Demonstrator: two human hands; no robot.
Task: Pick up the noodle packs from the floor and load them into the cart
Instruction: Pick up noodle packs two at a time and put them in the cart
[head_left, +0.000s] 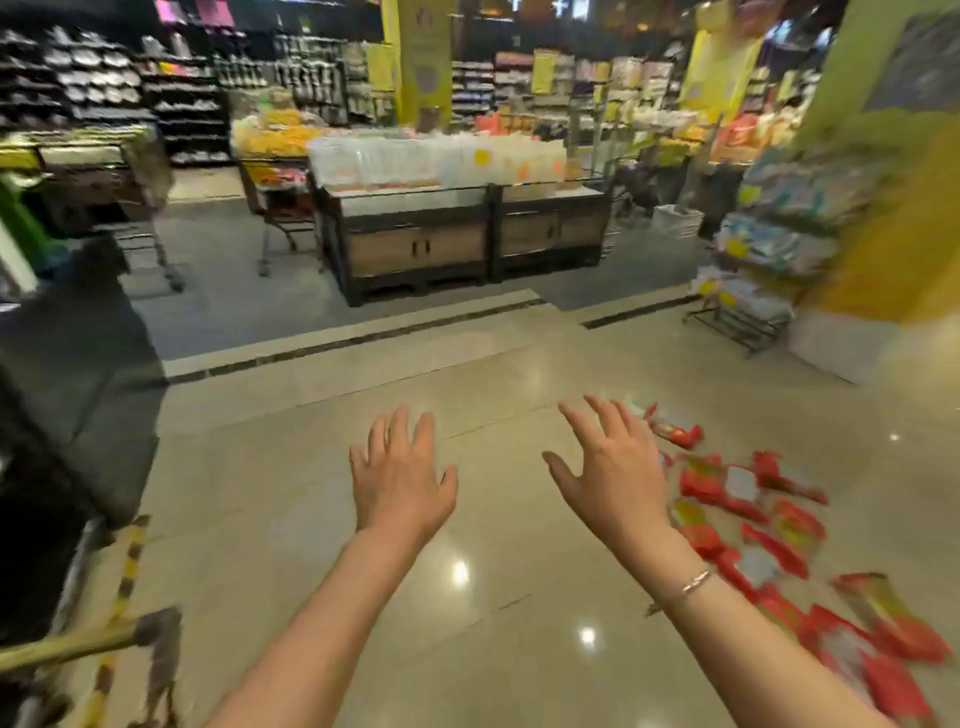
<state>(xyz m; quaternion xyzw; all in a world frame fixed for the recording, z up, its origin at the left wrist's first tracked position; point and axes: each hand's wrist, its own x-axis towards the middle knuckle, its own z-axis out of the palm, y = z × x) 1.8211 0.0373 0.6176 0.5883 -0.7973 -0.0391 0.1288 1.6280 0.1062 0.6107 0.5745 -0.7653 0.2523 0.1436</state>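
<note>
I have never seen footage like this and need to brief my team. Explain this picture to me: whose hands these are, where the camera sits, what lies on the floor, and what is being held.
There is only one picture, taken by a wide-angle camera worn on a person's head, looking forward and down inside a shop. No machine is involved. The two bare arms reaching out belong to the wearer: the open left hand and the open right hand, which wears a thin metal bracelet at the wrist. Both hands are empty, fingers spread. On the glossy beige tiled floor, to the right, lie scattered red plastic noodle packs, blurred by motion. At the lower left edge a yellowish bar shows, possibly the cart's handle; I cannot tell for sure.
</note>
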